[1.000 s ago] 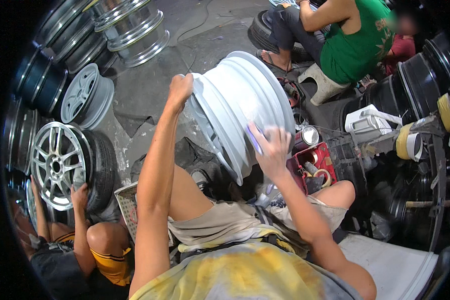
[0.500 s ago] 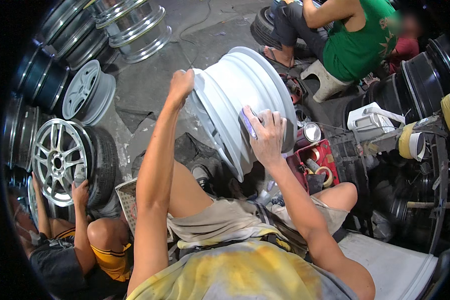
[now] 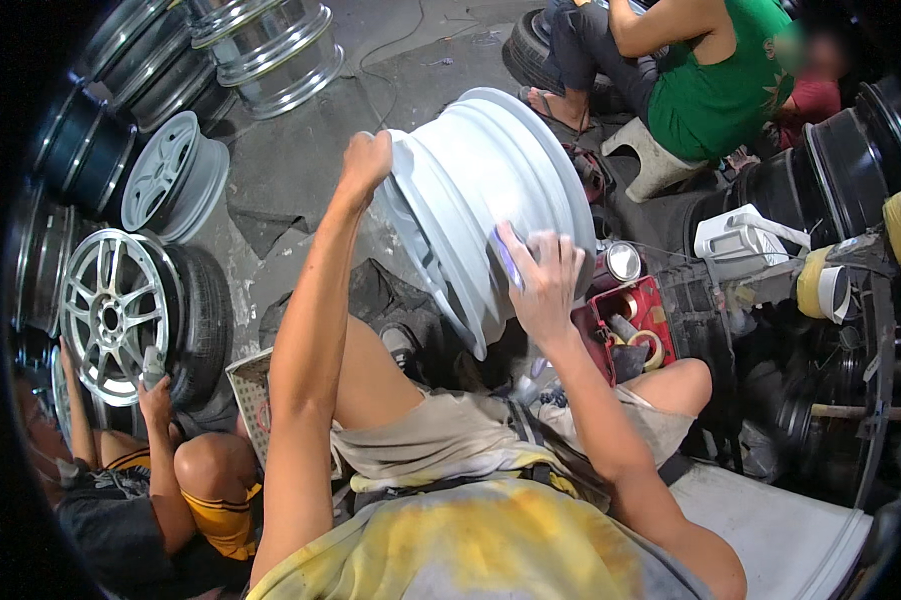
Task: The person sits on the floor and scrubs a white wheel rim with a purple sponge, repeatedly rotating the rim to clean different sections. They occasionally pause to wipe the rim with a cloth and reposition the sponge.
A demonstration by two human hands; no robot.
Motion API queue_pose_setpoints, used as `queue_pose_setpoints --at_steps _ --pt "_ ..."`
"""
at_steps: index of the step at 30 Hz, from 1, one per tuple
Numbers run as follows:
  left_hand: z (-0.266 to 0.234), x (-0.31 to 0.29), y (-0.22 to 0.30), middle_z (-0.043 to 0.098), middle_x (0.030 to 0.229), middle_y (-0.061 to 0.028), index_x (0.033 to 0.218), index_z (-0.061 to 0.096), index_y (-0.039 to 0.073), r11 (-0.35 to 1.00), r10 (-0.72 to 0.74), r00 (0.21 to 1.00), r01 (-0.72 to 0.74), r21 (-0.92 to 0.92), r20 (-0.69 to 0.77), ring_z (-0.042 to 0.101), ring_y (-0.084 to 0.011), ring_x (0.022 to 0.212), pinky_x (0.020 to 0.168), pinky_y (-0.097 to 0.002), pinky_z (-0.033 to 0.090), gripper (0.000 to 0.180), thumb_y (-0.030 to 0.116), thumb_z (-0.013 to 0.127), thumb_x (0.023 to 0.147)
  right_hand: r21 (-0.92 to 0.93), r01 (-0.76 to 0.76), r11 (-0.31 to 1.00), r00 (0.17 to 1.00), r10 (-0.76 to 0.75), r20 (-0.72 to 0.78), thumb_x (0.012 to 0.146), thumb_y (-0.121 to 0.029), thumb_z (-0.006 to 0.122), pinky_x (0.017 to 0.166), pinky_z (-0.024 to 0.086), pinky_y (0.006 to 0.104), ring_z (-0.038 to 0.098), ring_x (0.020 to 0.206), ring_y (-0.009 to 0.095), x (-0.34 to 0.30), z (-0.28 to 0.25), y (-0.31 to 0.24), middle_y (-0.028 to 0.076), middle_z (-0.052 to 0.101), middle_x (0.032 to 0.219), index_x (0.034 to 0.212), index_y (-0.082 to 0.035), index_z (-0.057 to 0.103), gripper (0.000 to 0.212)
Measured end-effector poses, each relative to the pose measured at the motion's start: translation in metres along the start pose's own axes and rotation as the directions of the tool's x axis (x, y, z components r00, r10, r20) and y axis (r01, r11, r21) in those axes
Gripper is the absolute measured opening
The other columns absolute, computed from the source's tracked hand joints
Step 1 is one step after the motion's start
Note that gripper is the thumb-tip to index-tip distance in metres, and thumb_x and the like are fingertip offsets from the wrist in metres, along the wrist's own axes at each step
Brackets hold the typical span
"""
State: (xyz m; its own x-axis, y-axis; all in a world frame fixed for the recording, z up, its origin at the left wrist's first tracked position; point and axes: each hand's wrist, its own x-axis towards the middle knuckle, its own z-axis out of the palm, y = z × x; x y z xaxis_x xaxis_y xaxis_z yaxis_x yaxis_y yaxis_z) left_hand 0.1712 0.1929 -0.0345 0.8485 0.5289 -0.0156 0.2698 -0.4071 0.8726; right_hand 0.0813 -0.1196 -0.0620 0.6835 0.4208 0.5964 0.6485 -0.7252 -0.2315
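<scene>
A pale grey-white wheel rim stands on edge in front of my knees. My left hand grips its far left lip and steadies it. My right hand presses a small folded sheet with a purple edge, like sandpaper, against the rim's barrel near its right side. Both my forearms reach up from the lower edge, over my bent legs.
A person at lower left holds a silver spoked wheel with a tyre. Bare rims are stacked at the top left. A person in a green shirt sits at the back right. A red tool tray and dark rims crowd the right.
My right hand has slid down and right along the rim's barrel with the sheet. The rim has turned and shifted slightly; my left hand keeps its grip on the lip.
</scene>
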Motion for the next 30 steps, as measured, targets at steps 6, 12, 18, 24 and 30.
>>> queue_pose_setpoints --at_steps 6,12,18,24,30 --pt "-0.006 0.001 -0.001 0.070 0.100 -0.0407 0.095 0.067 -0.023 0.998 -0.043 0.999 0.043 -0.046 0.001 0.073 -0.0414 0.099 0.085 -0.0496 0.052 0.052 0.027 0.052 0.089 -0.044 -0.003 0.999 1.000 0.004 0.006 0.083 -0.010 0.071 0.085 0.036 0.0452 0.050 0.099 0.029 0.011 0.009 -0.003 0.007 0.050 0.100 0.142 -0.026 0.068 0.062" --pt "0.003 -0.004 0.005 0.069 0.110 -0.0425 0.104 0.067 -0.023 0.999 -0.035 0.999 0.035 -0.002 0.026 0.070 -0.0472 0.111 0.094 -0.0500 0.051 0.055 0.028 0.052 0.089 -0.092 -0.071 0.993 0.997 0.070 -0.015 0.085 -0.017 0.074 0.085 0.036 0.0448 0.050 0.099 0.028 0.049 0.011 0.017 0.006 0.050 0.099 0.141 -0.025 0.068 0.058" --pt "0.000 0.010 -0.009 0.065 0.114 -0.0452 0.108 0.065 -0.024 1.000 -0.011 0.999 0.012 0.021 -0.030 0.067 -0.0512 0.115 0.098 -0.0511 0.049 0.057 0.028 0.052 0.089 -0.091 0.005 0.996 1.000 -0.007 -0.018 0.086 -0.018 0.075 0.085 0.036 0.0430 0.050 0.099 0.025 0.005 0.003 0.013 0.004 0.052 0.096 0.135 -0.022 0.072 0.049" --pt "-0.004 0.001 0.001 0.065 0.115 -0.0461 0.108 0.064 -0.025 0.999 -0.047 0.999 0.047 0.027 0.006 0.067 -0.0503 0.115 0.098 -0.0503 0.050 0.057 0.027 0.052 0.088 -0.058 -0.020 0.998 1.000 0.021 0.018 0.084 -0.014 0.076 0.085 0.036 0.0428 0.050 0.098 0.026 0.039 0.005 0.000 0.004 0.051 0.097 0.137 -0.025 0.071 0.055" --pt "0.003 0.003 -0.002 0.067 0.109 -0.0441 0.103 0.066 -0.023 0.998 -0.060 0.992 0.061 -0.011 0.113 0.070 -0.0488 0.110 0.094 -0.0502 0.051 0.055 0.027 0.052 0.088 -0.103 -0.031 0.994 1.000 0.030 -0.004 0.085 -0.012 0.074 0.085 0.036 0.0447 0.050 0.099 0.027 0.050 0.002 0.024 0.006 0.051 0.098 0.140 -0.025 0.069 0.057"
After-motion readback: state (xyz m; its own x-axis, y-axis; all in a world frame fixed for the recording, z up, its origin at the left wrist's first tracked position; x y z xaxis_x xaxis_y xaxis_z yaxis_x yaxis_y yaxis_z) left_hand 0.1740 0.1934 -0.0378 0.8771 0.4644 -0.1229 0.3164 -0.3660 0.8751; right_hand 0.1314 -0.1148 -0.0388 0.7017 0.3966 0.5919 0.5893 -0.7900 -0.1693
